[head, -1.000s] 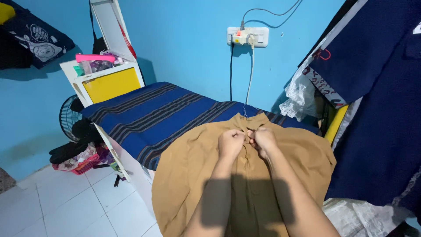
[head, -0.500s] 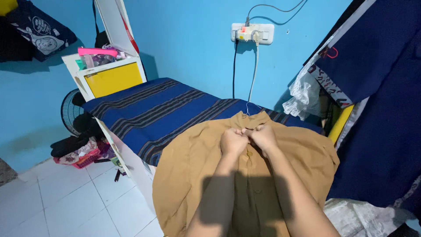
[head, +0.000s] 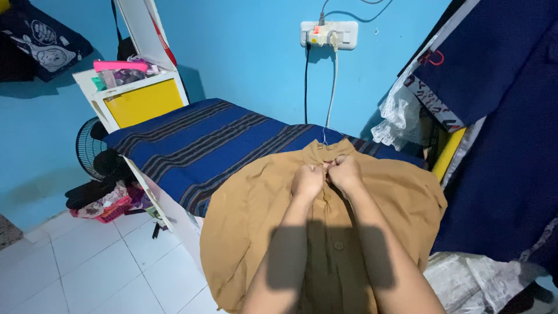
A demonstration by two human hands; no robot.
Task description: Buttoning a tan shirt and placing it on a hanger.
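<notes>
A brown button-up shirt (head: 250,221) lies front-up over the near end of a table covered with a blue striped cloth (head: 192,145). A wire hanger hook (head: 324,136) sticks out of its collar. My left hand (head: 307,179) and my right hand (head: 344,173) are side by side just below the collar, each pinching the shirt's front placket at the top button. Lower buttons run down the placket between my forearms.
A white and yellow cabinet (head: 136,99) with clutter on top stands at the table's far left. A fan (head: 90,152) and a pink basket of clothes (head: 107,208) sit on the white tiled floor. Dark blue garments (head: 500,128) hang at right. A wall socket (head: 328,34) has cords plugged in.
My hands stay pinched together at the shirt's top button, shifting slightly up toward the collar. The view has tilted a little.
</notes>
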